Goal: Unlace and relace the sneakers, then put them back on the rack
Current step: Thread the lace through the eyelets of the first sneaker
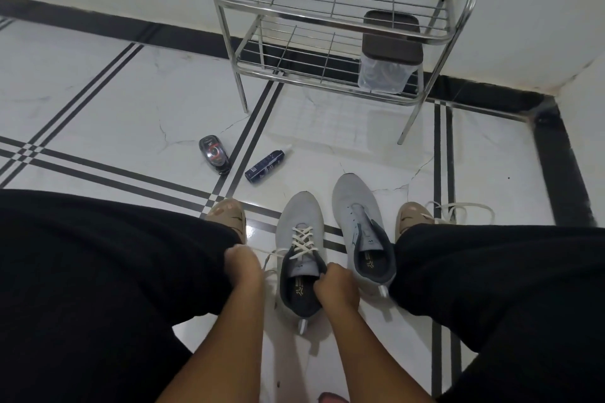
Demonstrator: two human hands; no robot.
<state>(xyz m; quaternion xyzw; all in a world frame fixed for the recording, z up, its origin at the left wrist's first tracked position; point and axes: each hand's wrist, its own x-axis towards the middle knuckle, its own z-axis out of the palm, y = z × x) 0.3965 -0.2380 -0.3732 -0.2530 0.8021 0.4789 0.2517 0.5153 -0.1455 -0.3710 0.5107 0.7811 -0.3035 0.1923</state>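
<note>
The left hand point(242, 260) is pinching the white lace point(302, 239) of the left grey sneaker point(299, 249), while the right hand point(332, 283) is gripping its collar. The right sneaker point(358, 222) is sitting unlaced just beside it, so relacing looks half done. Next: tighten, then thread the loose lace point(458, 209) at far right.

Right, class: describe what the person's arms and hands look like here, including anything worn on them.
Both forearms are bare up to the frame's lower edge: no sleeves, watch, bracelets or gloves show. The left hand and right hand show no rings, though the picture is soft. The black fabric on either side belongs to the trousers, not sleeves.
</note>
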